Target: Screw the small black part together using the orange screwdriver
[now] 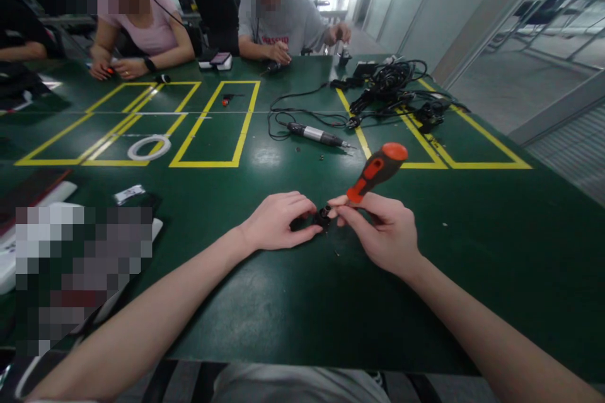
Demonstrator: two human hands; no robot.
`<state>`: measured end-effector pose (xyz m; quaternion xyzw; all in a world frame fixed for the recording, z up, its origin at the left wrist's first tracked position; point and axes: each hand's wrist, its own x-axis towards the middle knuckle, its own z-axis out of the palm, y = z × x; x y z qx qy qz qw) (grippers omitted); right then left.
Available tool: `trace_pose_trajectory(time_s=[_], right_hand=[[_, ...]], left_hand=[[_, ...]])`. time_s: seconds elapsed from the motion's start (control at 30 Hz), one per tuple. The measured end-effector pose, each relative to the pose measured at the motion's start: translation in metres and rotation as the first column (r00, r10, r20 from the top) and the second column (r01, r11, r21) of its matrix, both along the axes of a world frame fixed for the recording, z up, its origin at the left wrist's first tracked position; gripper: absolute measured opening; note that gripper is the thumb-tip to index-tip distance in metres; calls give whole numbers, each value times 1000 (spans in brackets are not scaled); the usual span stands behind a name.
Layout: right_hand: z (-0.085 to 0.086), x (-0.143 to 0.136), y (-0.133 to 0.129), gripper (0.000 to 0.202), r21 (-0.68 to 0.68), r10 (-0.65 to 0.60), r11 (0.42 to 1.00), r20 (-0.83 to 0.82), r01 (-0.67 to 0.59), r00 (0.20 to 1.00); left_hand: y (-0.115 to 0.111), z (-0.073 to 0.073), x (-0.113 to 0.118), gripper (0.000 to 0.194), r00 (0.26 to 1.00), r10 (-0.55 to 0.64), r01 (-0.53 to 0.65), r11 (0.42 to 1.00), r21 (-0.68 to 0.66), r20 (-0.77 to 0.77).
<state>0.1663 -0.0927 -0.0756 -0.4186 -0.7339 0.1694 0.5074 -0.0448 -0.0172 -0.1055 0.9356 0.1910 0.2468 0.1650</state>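
On the green table, my left hand (286,220) grips a small black part (322,216) between thumb and fingers. My right hand (385,227) holds a screwdriver (375,170) with a red and black handle, pinching it low, near the shaft. The handle tilts up and to the right. Its tip is hidden by my fingers, close to the black part. A tiny bit (337,253) lies on the table just below my hands.
Beyond my hands lie an electric screwdriver (314,133) and tangled black cables (390,85). A white coil (149,147) rests at the left, near yellow tape frames. Two people work across the green table (227,321); blurred items lie at the near left.
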Motion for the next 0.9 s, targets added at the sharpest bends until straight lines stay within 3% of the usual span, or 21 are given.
trace_pose_trajectory(time_s=[0.1, 0.23, 0.5, 0.7, 0.9], right_hand=[[0, 0, 1, 25, 16, 18, 1000, 35, -18, 999], [2, -3, 0, 25, 77, 11, 997, 69, -16, 998], [4, -3, -4, 9, 19, -79, 997, -10, 80, 997], [2, -4, -3, 10, -171, 29, 983, -215, -66, 976], [-5, -6, -4, 23, -224, 10, 970, -337, -90, 942]], left_hand=[[-1, 1, -1, 24, 1000, 0, 0, 1000, -3, -1], [-1, 0, -2, 41, 998, 67, -67, 998, 0, -14], [0, -7, -4, 57, 996, 91, -91, 995, 29, 7], [0, -3, -3, 32, 999, 39, -39, 999, 20, -8], [1, -3, -2, 27, 999, 35, -35, 999, 3, 3]])
